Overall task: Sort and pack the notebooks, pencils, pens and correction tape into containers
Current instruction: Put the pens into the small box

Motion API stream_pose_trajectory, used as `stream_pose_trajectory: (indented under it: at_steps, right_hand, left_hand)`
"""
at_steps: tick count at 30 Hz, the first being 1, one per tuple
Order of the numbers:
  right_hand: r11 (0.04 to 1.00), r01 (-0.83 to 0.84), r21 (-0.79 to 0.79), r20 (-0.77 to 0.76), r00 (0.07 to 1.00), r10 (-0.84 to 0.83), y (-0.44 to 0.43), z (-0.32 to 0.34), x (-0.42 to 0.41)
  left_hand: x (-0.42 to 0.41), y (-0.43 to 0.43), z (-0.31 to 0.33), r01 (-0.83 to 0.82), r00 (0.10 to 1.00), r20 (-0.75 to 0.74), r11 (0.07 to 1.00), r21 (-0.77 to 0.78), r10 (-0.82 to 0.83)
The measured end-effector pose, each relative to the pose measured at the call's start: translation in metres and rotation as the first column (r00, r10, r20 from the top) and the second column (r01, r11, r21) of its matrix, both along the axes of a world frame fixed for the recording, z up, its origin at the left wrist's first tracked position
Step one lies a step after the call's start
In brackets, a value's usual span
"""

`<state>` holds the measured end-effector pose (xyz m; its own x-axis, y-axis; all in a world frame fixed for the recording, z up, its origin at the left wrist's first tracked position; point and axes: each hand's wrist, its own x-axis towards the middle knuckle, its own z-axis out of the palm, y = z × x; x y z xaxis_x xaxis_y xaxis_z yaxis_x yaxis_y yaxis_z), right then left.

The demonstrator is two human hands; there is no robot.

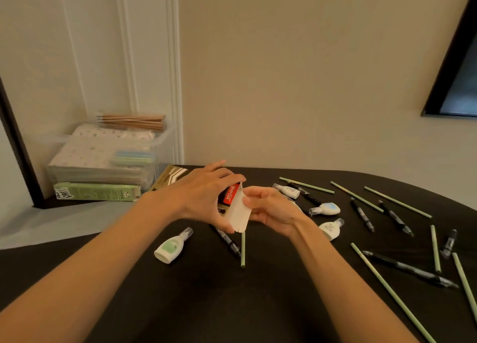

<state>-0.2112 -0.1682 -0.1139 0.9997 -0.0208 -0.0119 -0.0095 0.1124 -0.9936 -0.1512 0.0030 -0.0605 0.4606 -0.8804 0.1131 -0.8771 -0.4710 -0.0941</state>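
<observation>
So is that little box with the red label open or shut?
Open: its white flap is folded out from the box, pinched by the right hand.

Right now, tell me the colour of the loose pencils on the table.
Pale green pencils, head view.

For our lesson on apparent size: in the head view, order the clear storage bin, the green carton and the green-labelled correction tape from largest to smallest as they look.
1. clear storage bin
2. green carton
3. green-labelled correction tape, smallest even though it lies nearest the camera.
</observation>
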Motion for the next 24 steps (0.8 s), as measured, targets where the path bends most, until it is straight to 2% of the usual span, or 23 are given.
stream_pose_trajectory:
  at_steps: [6, 8, 9, 10, 12, 14, 18, 20, 22, 24]
  right_hand:
    - [0.998, 0.056, -0.033, 0.006, 0.998, -0.056, 0.003, -0.006, 0.005]
    - [0.984, 0.169, -0.050, -0.010, 0.985, -0.170, 0.005, -0.008, 0.006]
    - [0.957, 0.249, -0.147, -0.012, 0.967, -0.253, 0.006, -0.010, 0.007]
    - [0.895, 0.317, -0.313, 0.005, 0.943, -0.332, 0.006, -0.013, 0.007]
    - [0.671, 0.367, -0.644, 0.101, 0.911, -0.400, 0.006, -0.024, 0.008]
    - [0.494, 0.340, -0.801, 0.173, 0.920, -0.353, 0.010, -0.035, 0.004]
    - [0.273, 0.173, -0.946, 0.119, 0.972, -0.201, 0.024, -0.046, -0.001]
    - [0.185, 0.162, -0.969, 0.130, 0.976, -0.173, 0.028, -0.047, -0.001]
    - [0.127, 0.192, -0.973, 0.173, 0.974, -0.144, 0.028, -0.048, -0.001]
    - [0.151, 0.230, -0.962, 0.205, 0.965, -0.162, 0.025, -0.048, -0.003]
  left_hand:
    - [0.001, -0.005, -0.016, -0.070, 0.996, -0.056, 0.997, -0.011, 0.070]
    - [0.003, -0.005, -0.022, -0.112, 0.993, -0.035, 0.992, -0.051, 0.110]
    - [0.004, -0.004, -0.025, -0.140, 0.990, -0.023, 0.987, -0.079, 0.139]
    - [0.007, -0.003, -0.028, -0.172, 0.985, -0.023, 0.978, -0.115, 0.170]
    - [0.010, -0.001, -0.035, -0.238, 0.971, -0.056, 0.952, -0.190, 0.232]
    - [0.013, -0.001, -0.041, -0.300, 0.954, -0.086, 0.918, -0.260, 0.287]
    - [0.018, -0.004, -0.058, -0.404, 0.913, -0.099, 0.845, -0.349, 0.396]
    - [0.020, -0.008, -0.066, -0.435, 0.894, -0.056, 0.834, -0.340, 0.444]
    - [0.020, -0.013, -0.072, -0.460, 0.875, -0.011, 0.824, -0.331, 0.484]
    - [0.021, -0.014, -0.078, -0.488, 0.856, -0.015, 0.798, -0.353, 0.517]
